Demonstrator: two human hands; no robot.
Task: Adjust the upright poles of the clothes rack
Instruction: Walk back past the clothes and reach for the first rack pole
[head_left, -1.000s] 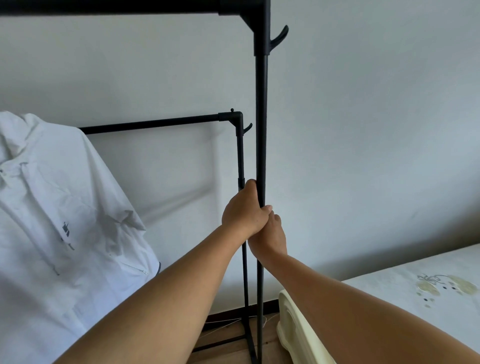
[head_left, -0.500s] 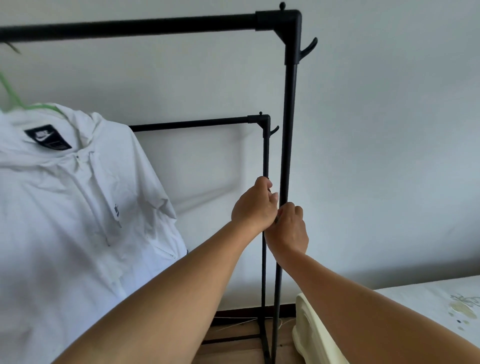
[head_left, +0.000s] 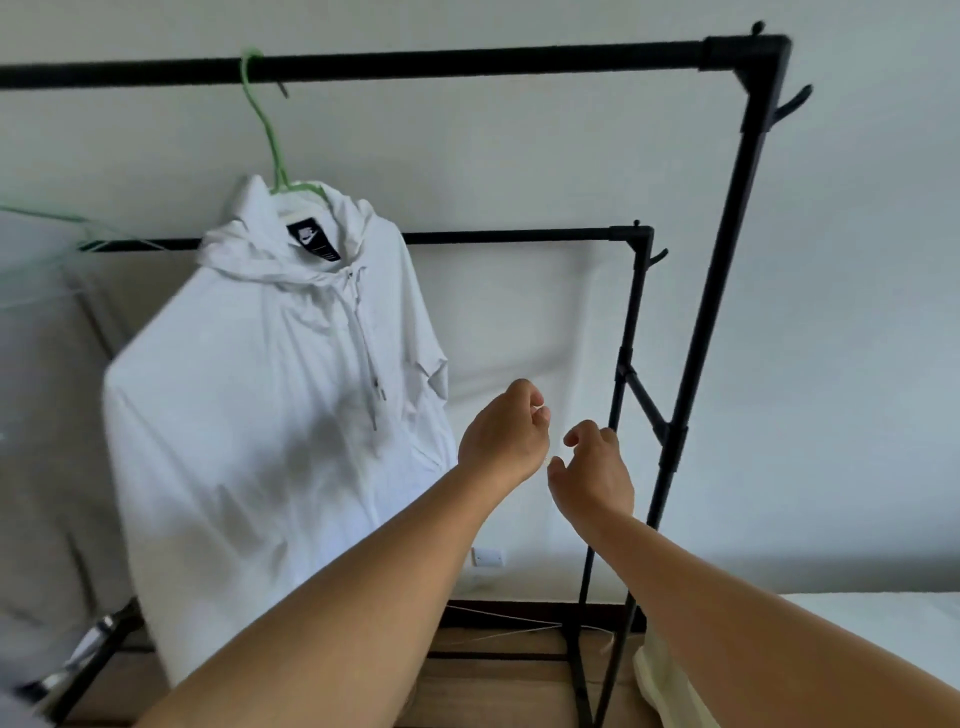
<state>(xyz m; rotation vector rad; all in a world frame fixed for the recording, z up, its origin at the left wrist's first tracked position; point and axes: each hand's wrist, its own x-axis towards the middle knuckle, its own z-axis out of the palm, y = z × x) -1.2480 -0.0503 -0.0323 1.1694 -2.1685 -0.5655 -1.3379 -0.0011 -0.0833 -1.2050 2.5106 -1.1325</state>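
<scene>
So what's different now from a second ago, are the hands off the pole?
Yes. Both hands let go of the front upright pole: the left hand and right hand now hang in the air to its left, fingers loosely curled, holding nothing. The white hoodie still hangs on its green hanger.

My top rail (head_left: 363, 67) runs off the frame's left edge; a blurred garment (head_left: 31, 415) at far left, perhaps grey, is cut off.

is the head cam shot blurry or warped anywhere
Head view: motion blur smears the left edge and the white hoodie; wide-angle distortion leans the front upright pole and tilts the top bar; light is soft and even, with a faint shadow on the hoodie and no glare.
</scene>
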